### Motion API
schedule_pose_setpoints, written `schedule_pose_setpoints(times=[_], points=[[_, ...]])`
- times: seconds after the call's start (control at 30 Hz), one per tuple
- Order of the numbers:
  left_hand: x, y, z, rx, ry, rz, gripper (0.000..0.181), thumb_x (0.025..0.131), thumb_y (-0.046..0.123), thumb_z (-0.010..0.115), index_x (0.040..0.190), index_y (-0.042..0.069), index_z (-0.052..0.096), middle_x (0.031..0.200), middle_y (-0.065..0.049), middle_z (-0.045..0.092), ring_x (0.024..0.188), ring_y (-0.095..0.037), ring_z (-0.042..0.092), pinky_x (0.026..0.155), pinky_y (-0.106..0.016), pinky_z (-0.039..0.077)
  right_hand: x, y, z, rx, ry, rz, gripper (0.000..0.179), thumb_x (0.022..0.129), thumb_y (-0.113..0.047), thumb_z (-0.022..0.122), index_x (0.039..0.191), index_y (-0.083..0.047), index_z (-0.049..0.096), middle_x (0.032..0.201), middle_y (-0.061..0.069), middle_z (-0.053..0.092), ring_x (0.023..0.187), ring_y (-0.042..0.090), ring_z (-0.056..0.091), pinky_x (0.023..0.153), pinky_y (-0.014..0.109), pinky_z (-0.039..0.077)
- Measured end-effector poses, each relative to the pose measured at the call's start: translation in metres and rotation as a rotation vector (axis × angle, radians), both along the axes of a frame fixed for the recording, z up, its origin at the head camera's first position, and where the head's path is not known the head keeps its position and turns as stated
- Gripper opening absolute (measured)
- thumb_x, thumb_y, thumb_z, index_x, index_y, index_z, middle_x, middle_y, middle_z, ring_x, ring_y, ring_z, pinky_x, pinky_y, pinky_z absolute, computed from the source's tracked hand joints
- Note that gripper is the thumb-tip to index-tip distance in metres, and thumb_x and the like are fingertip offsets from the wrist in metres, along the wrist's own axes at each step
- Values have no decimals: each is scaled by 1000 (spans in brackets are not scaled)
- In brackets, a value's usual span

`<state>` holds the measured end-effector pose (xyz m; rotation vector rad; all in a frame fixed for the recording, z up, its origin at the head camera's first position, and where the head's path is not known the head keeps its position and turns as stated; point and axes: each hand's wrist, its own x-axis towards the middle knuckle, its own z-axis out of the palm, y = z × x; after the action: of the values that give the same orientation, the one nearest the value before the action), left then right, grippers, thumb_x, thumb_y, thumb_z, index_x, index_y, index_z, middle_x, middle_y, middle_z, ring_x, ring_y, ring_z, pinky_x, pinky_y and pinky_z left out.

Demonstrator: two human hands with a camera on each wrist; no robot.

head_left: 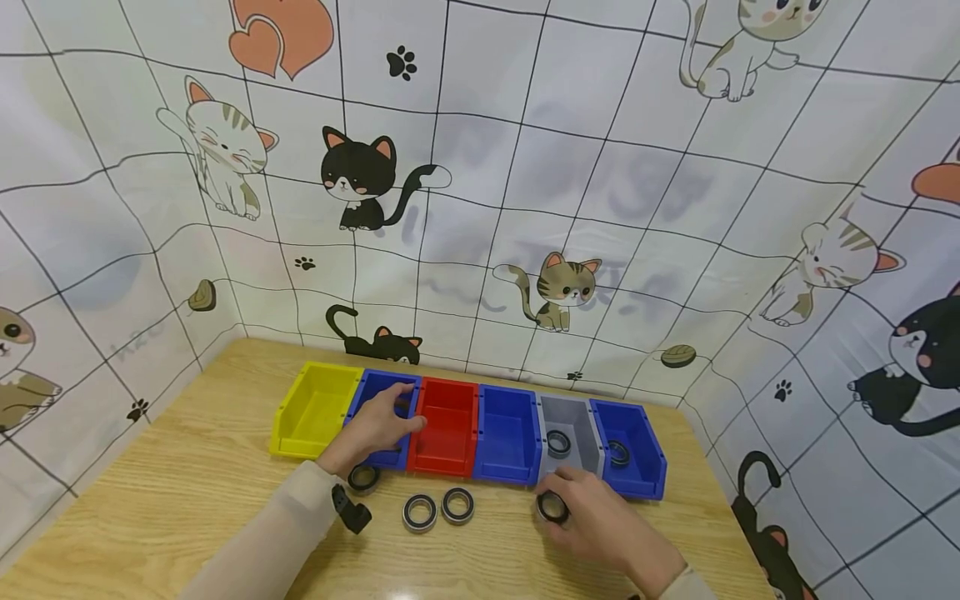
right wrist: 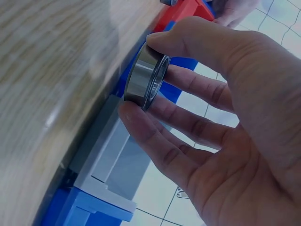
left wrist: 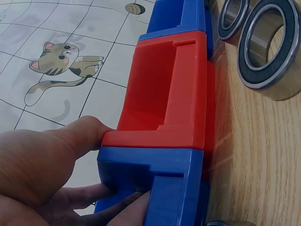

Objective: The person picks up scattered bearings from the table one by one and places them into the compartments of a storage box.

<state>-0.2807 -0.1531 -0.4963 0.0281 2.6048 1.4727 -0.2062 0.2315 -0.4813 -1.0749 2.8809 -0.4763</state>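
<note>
Head view: your right grip (head_left: 588, 512) holds a bearing (head_left: 542, 510) just in front of the grey bin (head_left: 573, 412). Your left grip (head_left: 375, 427) is over the left blue bin (head_left: 370, 387), thumb spread well away from the fingers, thumb pointing toward the red bin (head_left: 445, 417). Bin row, your left to right: yellow bin (head_left: 318, 417), left blue, red, middle blue bin (head_left: 508, 429), grey, right blue bin (head_left: 645, 454). One bearing (head_left: 558, 454) lies in grey, one (head_left: 619, 462) in right blue. Three more are on the worktop (head_left: 465, 558) in front of the row: one (head_left: 364, 489) near your left wrist, then a pair (head_left: 419, 527) close together in front of red.

Left wrist view: your left grip is wide, fingers down inside left blue, thumb tip at the red bin's edge. Can't tell if the thumb touches it. Fingertips are hidden, so no read on what they reach. Two bearings show on the worktop beside the bins.

Right wrist view: your right grip is narrow, pinching the bearing by its outer rim between thumb and fingers. Bearing is tilted, seen nearly side-on.
</note>
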Motion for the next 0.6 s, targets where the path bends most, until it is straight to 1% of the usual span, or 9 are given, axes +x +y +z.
schedule_pose_setpoints(times=[0.1, 0.13, 0.23, 0.33, 0.37, 0.5, 0.6], points=[[1, 1, 0, -10, 5, 6, 81, 107, 25, 85, 176, 4, 46, 160, -28, 66, 103, -28, 77, 88, -44, 73, -3, 1, 0, -16, 13, 21, 34, 94, -16, 96, 125, -14, 81, 111, 1, 75, 87, 5, 71, 71, 25, 62], [1, 1, 0, -14, 7, 8, 81, 107, 26, 84, 176, 4, 46, 160, -28, 66, 106, -29, 77, 89, -45, 73, -10, 6, -9, -30, 37, 56, 35, 98, -21, 94, 129, -15, 80, 113, 1, 74, 88, 5, 71, 72, 25, 62], [0, 0, -1, -22, 3, 15, 81, 107, 26, 84, 176, 5, 47, 162, -27, 66, 118, -34, 76, 93, -48, 73, -13, 4, -7, -29, 64, 71, 37, 97, -20, 94, 131, -13, 80, 115, 4, 74, 88, 6, 71, 71, 26, 62], [-2, 0, -4, -22, -4, 16, 81, 108, 26, 84, 176, 5, 46, 163, -28, 65, 126, -38, 75, 95, -51, 74, -14, -1, 0, -6, 62, 52, 38, 96, -18, 94, 131, -13, 80, 117, 4, 74, 90, 7, 71, 73, 27, 63], [-2, -1, -4, -18, -7, 17, 81, 108, 26, 84, 176, 6, 46, 163, -28, 64, 126, -39, 75, 95, -52, 74, -9, -8, 11, 16, 48, 19, 38, 93, -13, 95, 127, -12, 81, 115, 4, 74, 89, 6, 70, 73, 27, 63], [-3, -1, -4, 0, -18, 15, 81, 108, 26, 84, 176, 6, 46, 163, -28, 64, 124, -38, 76, 93, -52, 74, -8, -16, 23, 46, 71, 9, 35, 94, -14, 94, 127, -14, 81, 113, 2, 74, 90, 9, 71, 74, 28, 63], [-3, -1, -4, 16, -29, 12, 81, 107, 25, 84, 176, 6, 46, 162, -28, 63, 120, -36, 77, 93, -53, 74, -11, -19, 26, 49, 100, 9, 35, 95, -14, 94, 127, -15, 82, 115, 3, 76, 93, 12, 73, 76, 29, 64]])
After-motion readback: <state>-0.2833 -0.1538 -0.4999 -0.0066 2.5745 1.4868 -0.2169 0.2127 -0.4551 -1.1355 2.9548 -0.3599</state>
